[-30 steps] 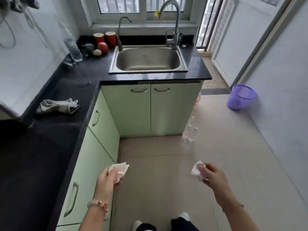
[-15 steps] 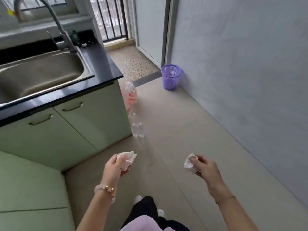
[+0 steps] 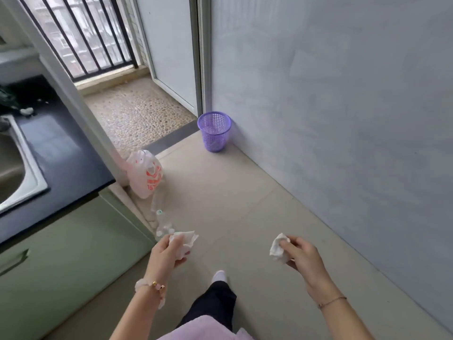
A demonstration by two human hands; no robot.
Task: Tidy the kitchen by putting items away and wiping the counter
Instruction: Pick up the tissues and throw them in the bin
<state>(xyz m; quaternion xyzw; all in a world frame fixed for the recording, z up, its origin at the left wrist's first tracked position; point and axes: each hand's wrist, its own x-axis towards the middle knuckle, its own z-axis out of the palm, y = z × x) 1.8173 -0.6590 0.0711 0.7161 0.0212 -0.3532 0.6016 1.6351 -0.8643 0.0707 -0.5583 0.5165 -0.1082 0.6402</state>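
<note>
A pale kitchen floor [image 3: 232, 197] is stretching forward as a bare strip between the green cabinet [image 3: 73, 253] on the left and the grey wall [image 3: 343, 119] on the right.

Nearest to the camera, the person's two hands are staying well apart above this floor. The left hand [image 3: 166, 253] is gripping a crumpled white tissue [image 3: 187, 240] with curled fingers, and a bead bracelet [image 3: 153, 285] is sitting on that wrist. The right hand [image 3: 302, 256] is pinching a second, smaller tissue wad [image 3: 277, 249] between thumb and fingertips. Between the two arms, one white shoe [image 3: 219, 276] is showing under a dark trouser leg.

Just beyond the left hand, some clear plastic bottles [image 3: 163, 224] are standing on the floor close against the end of the cabinet. A little farther, a white plastic bag [image 3: 147, 175] with red print is leaning at the same corner. Above the cabinet, the dark counter [image 3: 61, 155] is ending in a straight edge, and the steel sink [image 3: 14, 173] is sitting in it at the far left.

In the middle of the floor nothing is lying between the hands and the purple mesh basket [image 3: 214, 131]. This basket is standing upright in the far corner, just beside the wall and the door frame. Behind it, a dark threshold strip is separating the kitchen floor from a pebbled floor [image 3: 137, 111], where a white door [image 3: 169, 45] is standing open and a black railing [image 3: 85, 33] is closing the far side.
</note>
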